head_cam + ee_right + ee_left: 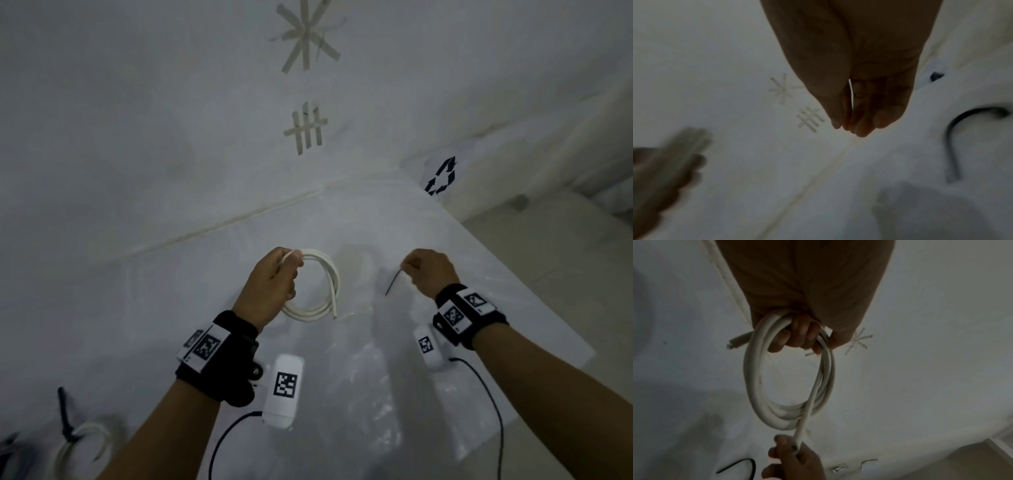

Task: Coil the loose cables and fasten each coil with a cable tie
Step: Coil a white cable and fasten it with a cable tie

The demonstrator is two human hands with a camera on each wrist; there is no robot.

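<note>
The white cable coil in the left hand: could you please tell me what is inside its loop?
Through the white cable coil only the plastic-covered table shows. The left hand grips its top, and the fingers cover that part of the strands.

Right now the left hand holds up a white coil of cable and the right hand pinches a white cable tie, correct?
Nearly. The left hand does hold up the white coil, but the cable tie pinched by the right hand is black, not white. The head view shows its dark strip hanging below the fingers.
</note>
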